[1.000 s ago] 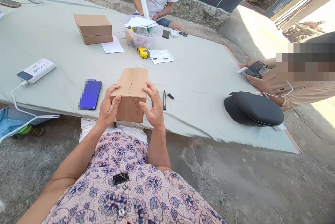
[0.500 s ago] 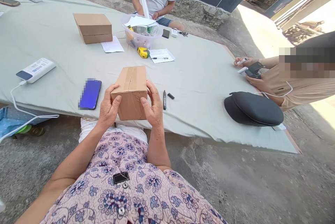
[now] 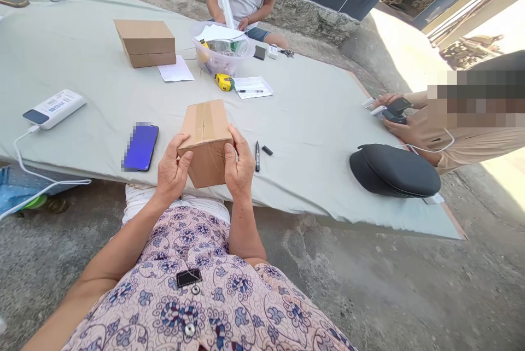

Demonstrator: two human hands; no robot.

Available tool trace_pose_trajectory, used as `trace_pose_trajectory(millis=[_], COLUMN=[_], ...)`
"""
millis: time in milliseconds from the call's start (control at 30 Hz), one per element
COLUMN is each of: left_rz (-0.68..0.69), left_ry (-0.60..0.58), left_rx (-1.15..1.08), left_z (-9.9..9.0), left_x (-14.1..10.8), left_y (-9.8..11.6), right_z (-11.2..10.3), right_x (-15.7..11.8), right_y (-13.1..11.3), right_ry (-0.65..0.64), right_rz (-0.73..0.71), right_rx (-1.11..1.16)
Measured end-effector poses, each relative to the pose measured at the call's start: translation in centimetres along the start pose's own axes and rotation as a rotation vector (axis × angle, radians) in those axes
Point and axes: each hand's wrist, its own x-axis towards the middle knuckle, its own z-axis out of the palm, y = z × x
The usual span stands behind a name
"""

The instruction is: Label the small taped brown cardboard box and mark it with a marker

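A small brown cardboard box (image 3: 207, 162) with tape along its top is held between my two hands near the table's front edge. My left hand (image 3: 173, 168) grips its left side, thumb on the front face. On the right side, my right hand (image 3: 239, 164) holds it the same way, with dark scribbled lines on the face beside the thumb. An uncapped black marker (image 3: 257, 156) and its cap (image 3: 267, 150) lie to the right of my right hand. To the left of my left hand is a phone (image 3: 141, 147) with a blue screen.
The cloth-covered table (image 3: 307, 121) bears another cardboard box (image 3: 147, 44), a plastic basket (image 3: 223, 56), a yellow tape measure (image 3: 224, 82), a power bank (image 3: 55, 109) with a cable and a black case (image 3: 396, 170). One person sits opposite; another at the right holds small devices.
The box has turned and tilted slightly in my hands, with both hands still on it. The person at the right has shifted the devices a little.
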Motion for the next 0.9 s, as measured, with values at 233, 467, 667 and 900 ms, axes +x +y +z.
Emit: trace_pose_trajectory(millis=[233,467,667,900], left_rz=[-0.045,-0.037,-0.008,-0.065], left_ry=[0.064,0.066,0.02,0.113], left_rx=[0.036,-0.004,-0.06,-0.08], left_z=[-0.2,0.2,1.0,0.3], left_x=[0.5,0.0,-0.5,0.5], left_y=[0.2,-0.1,-0.8,-1.3], right_z=[-0.2,-0.3,-0.3,-1.9], right_x=[-0.2,-0.2,0.2,0.8], right_y=[0.4,0.4,-0.9,3.8], right_ry=[-0.115,-0.079,-0.029,0.018], right_rz=[0.039,0.21,0.261,0.309], right_rx=[0.044,0.05,0.004,0.049])
